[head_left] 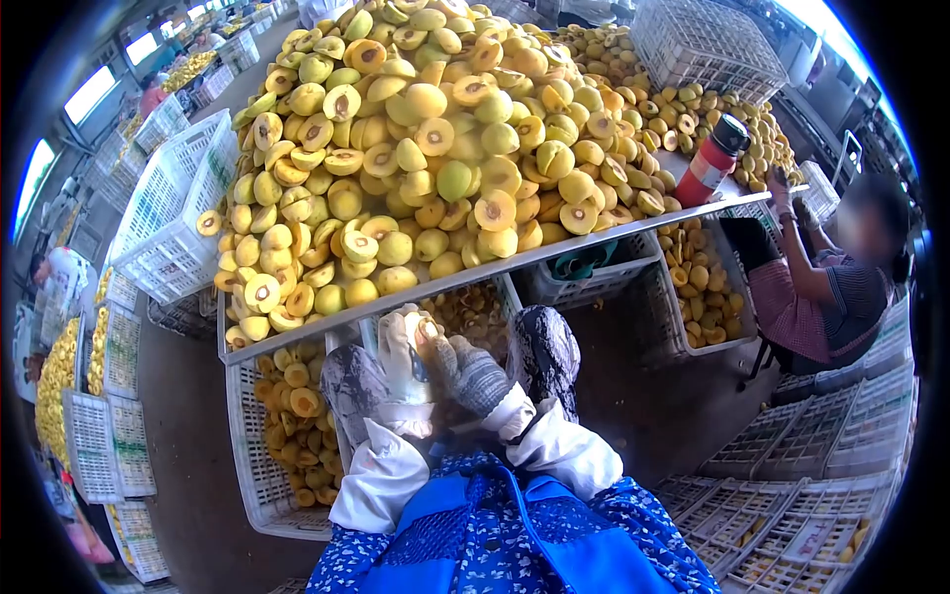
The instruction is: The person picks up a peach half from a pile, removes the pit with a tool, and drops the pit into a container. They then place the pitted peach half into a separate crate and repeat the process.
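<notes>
Close to the front edge of the table, above my lap, my left hand (404, 361) wears a pale, stained glove and is closed around a halved yellow peach (427, 335). My right hand (477, 378), in a grey knitted glove, is right beside it with curled fingers and the thumb at the fruit. Anything within the right fingers is too small or hidden to make out. Just beyond both hands rises a big heap of halved yellow peaches (435, 188), several showing brown pits or hollows, on a metal-edged table (515, 259).
Below the table are a crate of peach halves (259, 495) at left, a bin of scraps (465, 307) and another peach crate (698, 346). A red flask (708, 163) stands on the table. At right sits a co-worker (841, 287); stacked crates (792, 515) lie behind.
</notes>
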The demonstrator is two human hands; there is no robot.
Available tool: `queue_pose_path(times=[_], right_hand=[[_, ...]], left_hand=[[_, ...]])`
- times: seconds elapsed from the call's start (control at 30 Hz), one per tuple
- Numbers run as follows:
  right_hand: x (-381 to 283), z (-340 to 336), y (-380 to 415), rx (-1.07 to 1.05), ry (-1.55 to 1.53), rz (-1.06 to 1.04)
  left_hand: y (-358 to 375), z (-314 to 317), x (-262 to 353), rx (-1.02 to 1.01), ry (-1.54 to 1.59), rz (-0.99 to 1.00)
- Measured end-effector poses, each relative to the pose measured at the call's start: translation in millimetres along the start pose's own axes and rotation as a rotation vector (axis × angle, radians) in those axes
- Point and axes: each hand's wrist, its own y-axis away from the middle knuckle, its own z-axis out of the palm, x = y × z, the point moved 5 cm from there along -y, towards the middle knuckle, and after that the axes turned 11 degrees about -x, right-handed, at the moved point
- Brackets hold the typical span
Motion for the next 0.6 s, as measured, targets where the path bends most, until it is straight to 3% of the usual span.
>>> queue_pose_path(times=[0.03, 0.17, 0.27, 0.5, 0.6], right_hand=[[0, -3, 0, -0.084, 0.0, 0.09], [0, 2, 5, -0.006, -0.051, 0.063], [-3, 0, 5, -0.11, -0.069, 0.136], [13, 25, 6, 0.163, -0.206, -0.085], [17, 31, 6, 0.092, -0.225, -0.078]], left_hand=[[0, 0, -2, -0.002, -0.021, 0.004], [1, 8, -7, 0.035, 0.136, -0.093], [0, 8, -6, 0.092, 0.126, -0.089], [4, 2, -11, 0.061, 0.063, -0.007], [9, 5, -11, 0.083, 0.079, 0.004]])
